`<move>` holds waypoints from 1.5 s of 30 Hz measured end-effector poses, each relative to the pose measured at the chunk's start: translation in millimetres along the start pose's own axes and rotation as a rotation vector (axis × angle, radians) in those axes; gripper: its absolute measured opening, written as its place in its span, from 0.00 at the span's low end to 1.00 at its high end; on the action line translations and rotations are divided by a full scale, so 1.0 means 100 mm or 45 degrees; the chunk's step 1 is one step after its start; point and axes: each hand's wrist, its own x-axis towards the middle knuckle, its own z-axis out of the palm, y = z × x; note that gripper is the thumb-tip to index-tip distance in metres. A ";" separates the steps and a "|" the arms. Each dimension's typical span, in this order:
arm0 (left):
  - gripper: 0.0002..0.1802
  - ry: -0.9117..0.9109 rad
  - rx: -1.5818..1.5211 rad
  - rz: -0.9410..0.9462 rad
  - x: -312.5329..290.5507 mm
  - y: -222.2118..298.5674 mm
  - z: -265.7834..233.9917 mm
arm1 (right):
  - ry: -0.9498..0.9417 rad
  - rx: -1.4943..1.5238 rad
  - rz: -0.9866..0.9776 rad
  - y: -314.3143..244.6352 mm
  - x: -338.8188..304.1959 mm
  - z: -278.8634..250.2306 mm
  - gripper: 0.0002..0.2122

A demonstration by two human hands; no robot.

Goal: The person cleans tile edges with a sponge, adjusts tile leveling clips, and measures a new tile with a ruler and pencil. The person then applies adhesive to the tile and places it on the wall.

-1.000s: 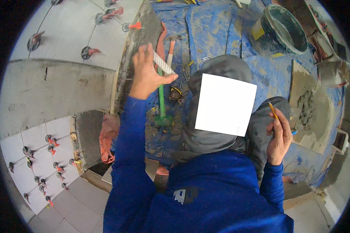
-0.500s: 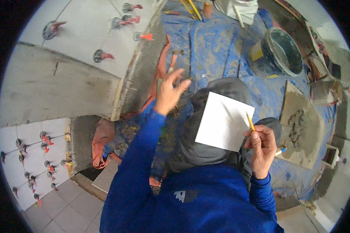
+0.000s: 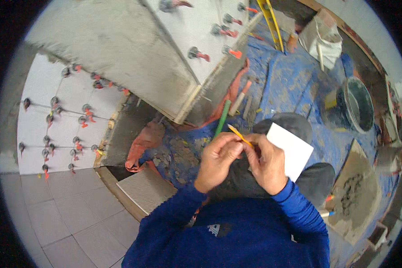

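Observation:
A yellow pencil (image 3: 238,134) slants between my two hands above my lap, its pale tip pointing up and to the left. My right hand (image 3: 269,164) pinches the pencil near its lower end. Close against it, my left hand (image 3: 216,161) is closed with thumb and forefinger pressed together; what those fingers hold, if anything, is hidden. The white square tile (image 3: 295,149) rests on my legs, its left part behind my right hand. A green-handled tool (image 3: 223,117) lies on the ground beyond my left hand, beside a hammer-like tool with a pale and red handle (image 3: 240,98).
White wall tiles (image 3: 60,116) carry several levelling clips with red handles. A dark bucket (image 3: 353,107) stands on the blue tarp (image 3: 292,71) at right. Nearer lies a mortar-smeared board (image 3: 355,192). A white sack (image 3: 324,38) and yellow frame (image 3: 271,24) are at the back.
My left hand has come back from the tools to meet my right hand, which moved left off the tile with the pencil. The view has turned left.

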 end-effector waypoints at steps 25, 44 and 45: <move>0.06 0.815 2.031 0.686 0.98 -0.42 -0.95 | 0.287 0.249 0.502 0.44 -0.94 -0.88 0.08; 0.05 0.846 1.703 0.836 0.92 -0.32 -0.88 | 0.616 0.056 0.420 0.96 -1.15 -0.97 0.10; 0.05 0.841 1.631 0.781 0.89 -0.29 -0.84 | 0.654 0.012 0.394 1.04 -1.15 -0.93 0.11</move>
